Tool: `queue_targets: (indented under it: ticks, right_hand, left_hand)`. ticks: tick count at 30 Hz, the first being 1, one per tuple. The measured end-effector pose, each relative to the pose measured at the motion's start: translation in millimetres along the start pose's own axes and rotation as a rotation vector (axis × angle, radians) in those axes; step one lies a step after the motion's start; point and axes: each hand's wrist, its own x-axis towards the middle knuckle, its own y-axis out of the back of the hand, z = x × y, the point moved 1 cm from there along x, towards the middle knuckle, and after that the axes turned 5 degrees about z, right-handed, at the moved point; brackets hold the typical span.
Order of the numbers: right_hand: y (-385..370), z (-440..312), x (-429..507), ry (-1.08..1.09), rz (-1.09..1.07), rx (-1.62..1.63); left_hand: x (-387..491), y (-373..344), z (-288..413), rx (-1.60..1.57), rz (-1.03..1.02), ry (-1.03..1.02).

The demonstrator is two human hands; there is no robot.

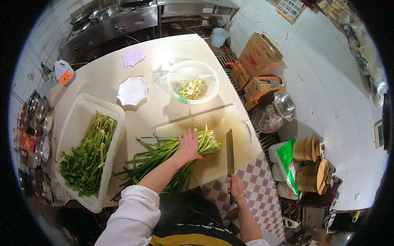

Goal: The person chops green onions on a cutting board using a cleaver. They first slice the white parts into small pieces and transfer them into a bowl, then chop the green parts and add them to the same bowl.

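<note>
A bunch of green onions (166, 150) lies across a yellowed cutting board (243, 138), its pale root ends to the right and its dark leaves trailing left past the board. Fingers spread, my left hand (188, 144) rests flat on top of the stalks near the pale ends. My right hand (236, 187) grips the handle of a kitchen knife (230, 153). The long blade points away from me, over the right part of the board, apart from the stalks.
On the left stands a white plastic basket (83, 100) with leafy celery (89, 156). Beyond the board are a bag-lined basin (212, 89) with pale trimmings (191, 89), and a white scalloped plate (132, 90). A plastic jug (64, 72) sits far left; cardboard boxes (260, 55) stand beyond the table's right edge.
</note>
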Motion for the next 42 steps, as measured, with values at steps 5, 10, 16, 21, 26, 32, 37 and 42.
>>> queue_targets:
  ticks: [5, 10, 16, 21, 26, 32, 37, 42]
  right_hand:
    - [-23, -33, -28, 0.412, 0.144, -0.548]
    - [-43, -81, -49, 0.444, 0.07, -0.746]
    - [-42, -92, -43, 0.35, 0.07, -0.835]
    - [-38, -65, -49, 0.354, 0.112, -0.555]
    - [-37, -50, -56, 0.195, 0.12, -0.27]
    - [-35, -36, -61, 0.139, 0.143, -0.174]
    - [-42, -32, -61, 0.212, 0.168, -0.366]
    - [-54, -44, -62, 0.366, 0.175, -0.657]
  left_hand:
    - [3, -1, -1, -0.033, -0.061, 0.033]
    - [2, -4, -3, -0.049, -0.087, 0.008]
    - [-4, -18, -14, -0.177, 0.366, -0.109]
    - [-3, -22, -18, -0.464, 0.541, -0.262]
    - [0, -18, -11, -0.499, 0.676, -0.318]
    - [-8, -20, -14, -0.429, 0.614, -0.476]
    - [-14, -12, -16, -0.4, 0.544, -0.41]
    - [-16, -4, -10, -0.346, 0.41, -0.107]
